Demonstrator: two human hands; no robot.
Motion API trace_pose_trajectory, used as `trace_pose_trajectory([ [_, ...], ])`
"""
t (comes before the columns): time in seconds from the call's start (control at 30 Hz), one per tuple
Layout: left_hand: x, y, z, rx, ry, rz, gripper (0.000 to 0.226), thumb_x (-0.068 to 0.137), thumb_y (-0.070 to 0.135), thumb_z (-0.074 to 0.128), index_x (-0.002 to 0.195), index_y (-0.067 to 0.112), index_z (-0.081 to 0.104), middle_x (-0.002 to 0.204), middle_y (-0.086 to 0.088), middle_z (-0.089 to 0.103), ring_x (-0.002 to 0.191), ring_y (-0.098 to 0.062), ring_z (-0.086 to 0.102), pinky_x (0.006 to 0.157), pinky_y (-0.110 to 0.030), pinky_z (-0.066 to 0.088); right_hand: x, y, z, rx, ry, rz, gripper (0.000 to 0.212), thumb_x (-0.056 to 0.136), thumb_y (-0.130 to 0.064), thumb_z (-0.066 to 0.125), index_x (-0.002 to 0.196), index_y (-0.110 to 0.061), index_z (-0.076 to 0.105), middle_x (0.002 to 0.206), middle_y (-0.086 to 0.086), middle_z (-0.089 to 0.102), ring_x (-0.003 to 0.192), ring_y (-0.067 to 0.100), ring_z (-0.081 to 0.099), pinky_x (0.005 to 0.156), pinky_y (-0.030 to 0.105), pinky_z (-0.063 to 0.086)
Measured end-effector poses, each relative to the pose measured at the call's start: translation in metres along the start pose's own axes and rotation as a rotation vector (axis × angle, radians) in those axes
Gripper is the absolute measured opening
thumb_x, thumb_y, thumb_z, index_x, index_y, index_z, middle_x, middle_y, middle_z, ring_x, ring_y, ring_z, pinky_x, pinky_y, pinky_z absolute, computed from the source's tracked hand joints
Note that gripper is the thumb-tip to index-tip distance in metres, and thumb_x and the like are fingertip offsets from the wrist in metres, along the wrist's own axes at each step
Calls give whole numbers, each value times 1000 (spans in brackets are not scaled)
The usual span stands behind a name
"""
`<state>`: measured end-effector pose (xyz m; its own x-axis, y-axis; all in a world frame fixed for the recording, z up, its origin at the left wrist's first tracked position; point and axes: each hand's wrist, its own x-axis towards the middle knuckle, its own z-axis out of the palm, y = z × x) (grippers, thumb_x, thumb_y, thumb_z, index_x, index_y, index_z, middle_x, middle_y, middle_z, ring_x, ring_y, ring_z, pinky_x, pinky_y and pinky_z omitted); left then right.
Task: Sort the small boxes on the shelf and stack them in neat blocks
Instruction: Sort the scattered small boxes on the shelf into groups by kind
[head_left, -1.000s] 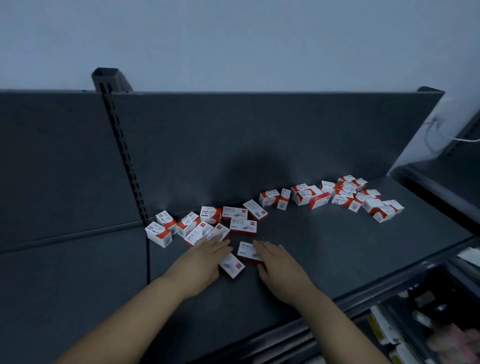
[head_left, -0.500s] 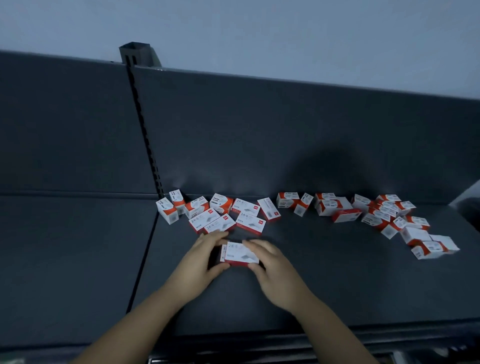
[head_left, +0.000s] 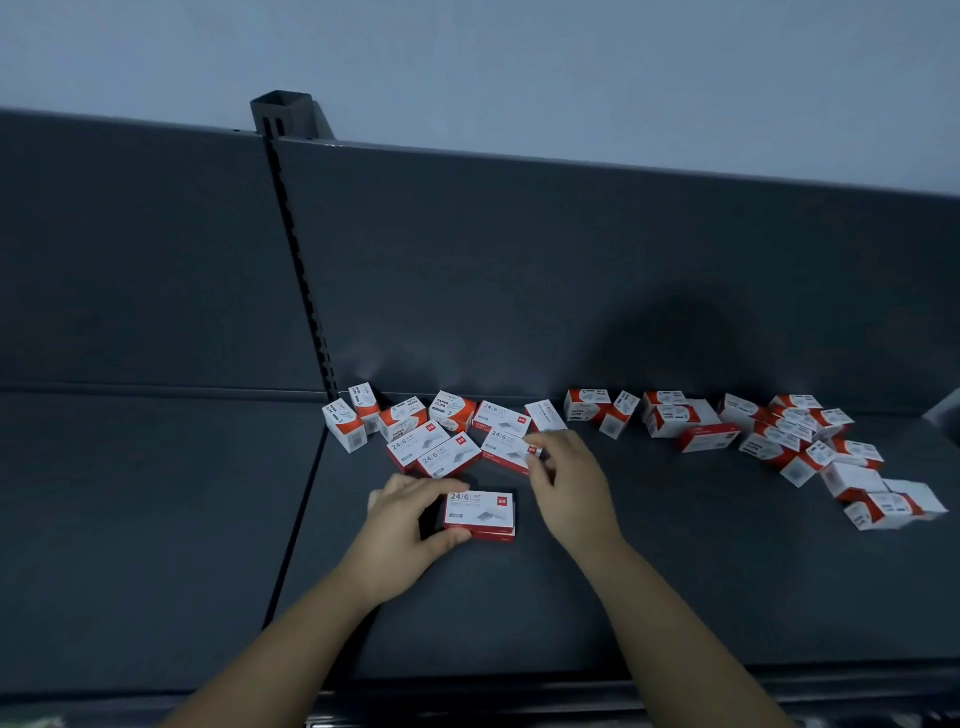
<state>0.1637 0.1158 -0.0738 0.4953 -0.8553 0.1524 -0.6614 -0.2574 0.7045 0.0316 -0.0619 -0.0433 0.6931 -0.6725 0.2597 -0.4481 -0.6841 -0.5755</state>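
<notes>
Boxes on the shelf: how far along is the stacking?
Early. Done: one stack, looks two high, gripped by the left hand. In hand: right hand pinches the next 24/6 box. Left: the loose boxes along the back of the shelf, all unsorted.

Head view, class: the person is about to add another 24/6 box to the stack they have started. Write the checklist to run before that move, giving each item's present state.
1. Alignment of the started stack: ok, two boxes lie edge to edge.
2. Steadying by the left hand, which holds the stack's left end: ok.
3. Grip of the right hand on the next box: cannot tell; fingertips reach its right end, closure unclear.
4. Kind: next box and stack both read 24/6: ok.
5. Sorting: paper clip boxes apart from the 24/6 boxes: not ok, mixed in one loose row.
</notes>
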Motion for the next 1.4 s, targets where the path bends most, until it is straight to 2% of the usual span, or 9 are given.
trace_pose_trajectory([
  [0.13,1,-4,0,-33,-12,-27,46,80,41,75,117,55,51,117,21,57,117,8,33,98,-6,12,13,0,8,-198,-209,26,44,95,-27,60,138,-20,51,140,0,50,127,19,45,105,32,39],
  [0.27,0,-6,0,-47,-17,-25,45,80,41,75,113,57,50,116,21,58,117,9,33,98,-5,13,5,4,-4,-213,-262,45,42,95,-23,59,137,-25,50,143,-3,46,129,17,42,109,33,36],
  [0.43,2,-7,1,-73,-8,-8,41,76,51,70,110,59,49,116,24,59,116,8,35,100,-12,18,0,9,-31,-436,-349,56,38,93,-37,55,131,-35,50,138,-9,45,125,16,41,104,42,34],
  [0.6,1,-4,-1,-87,-26,-23,47,79,39,77,110,59,48,114,32,51,115,9,36,104,-27,31,42,8,-24,-284,-142,194,36,94,-38,57,124,-18,58,128,3,57,111,19,56,89,33,48],
  [0.73,0,-3,-3,-109,-41,-47,46,79,38,77,109,59,49,111,32,47,116,5,39,105,-30,36,67,8,-6,-351,-209,321,44,93,-36,62,128,-11,53,130,14,56,109,26,60,85,34,52],
  [0.87,0,-3,-3,-121,-46,-43,46,79,38,76,112,58,50,113,31,49,117,4,39,105,-32,37,57,8,-13,-239,-118,318,38,92,-22,62,128,-12,55,124,10,61,105,23,61,80,30,52],
  [0.97,0,-5,-2,-131,-44,-37,45,78,41,76,112,58,51,114,29,51,117,4,39,105,-32,38,33,8,-35,-38,-59,220,45,90,-20,65,134,-16,55,123,-1,60,101,10,55,76,12,41],
  [1.13,1,-2,-4,-120,-33,-26,47,79,35,77,110,58,50,110,35,48,116,8,38,106,-32,36,-2,13,-38,-111,-261,83,50,90,-24,67,138,-26,51,129,-9,54,114,4,46,96,17,36],
  [1.4,1,0,-4,-124,-22,0,42,73,52,69,108,64,50,110,39,54,115,9,40,103,-36,39,-23,25,-22,35,-207,88,53,90,-22,69,140,-29,51,129,-9,54,116,1,47,100,14,35],
])
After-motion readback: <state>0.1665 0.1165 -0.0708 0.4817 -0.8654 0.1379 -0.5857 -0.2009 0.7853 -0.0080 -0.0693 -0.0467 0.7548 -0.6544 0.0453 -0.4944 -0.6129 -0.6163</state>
